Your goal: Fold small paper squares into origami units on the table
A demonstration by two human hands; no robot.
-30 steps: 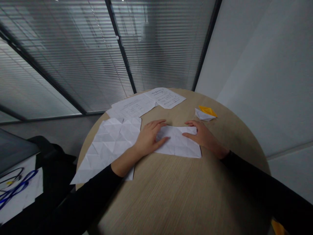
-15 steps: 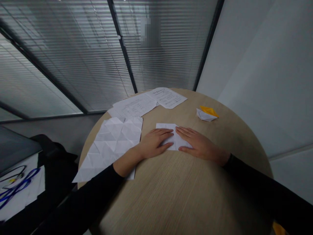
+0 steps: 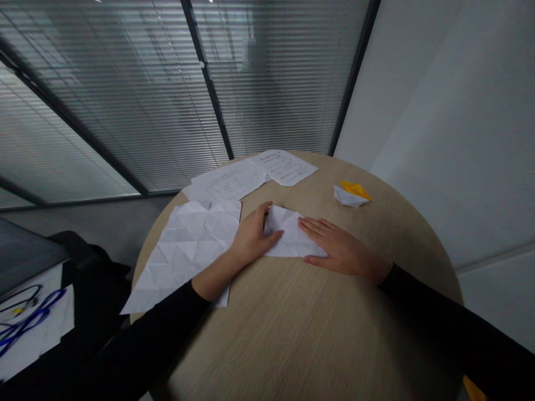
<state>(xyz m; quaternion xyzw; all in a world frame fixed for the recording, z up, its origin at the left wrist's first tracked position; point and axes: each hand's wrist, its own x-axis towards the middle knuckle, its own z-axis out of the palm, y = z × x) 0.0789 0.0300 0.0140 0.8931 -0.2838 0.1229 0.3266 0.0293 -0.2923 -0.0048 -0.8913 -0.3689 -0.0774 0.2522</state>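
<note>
A folded sheet of white paper (image 3: 288,231) with crease lines lies on the round wooden table in front of me. My left hand (image 3: 253,234) is at its left end, thumb on top of the paper and fingers curled around the left edge, gripping it. The fingertips there are partly hidden. Flat across the right end of the same paper rests my right hand (image 3: 334,245), fingers stretched out and pressing it down.
Left of my hands lies a large creased white sheet (image 3: 188,239). Printed papers (image 3: 251,172) are at the far edge of the table (image 3: 292,334). A white and yellow paper boat (image 3: 352,195) stands at the back right. Blue cords (image 3: 31,323) lie on papers at far left.
My left hand has gone from lying flat on the folded paper to curling around its left edge, uncovering more of the paper. The right hand stays in place.
</note>
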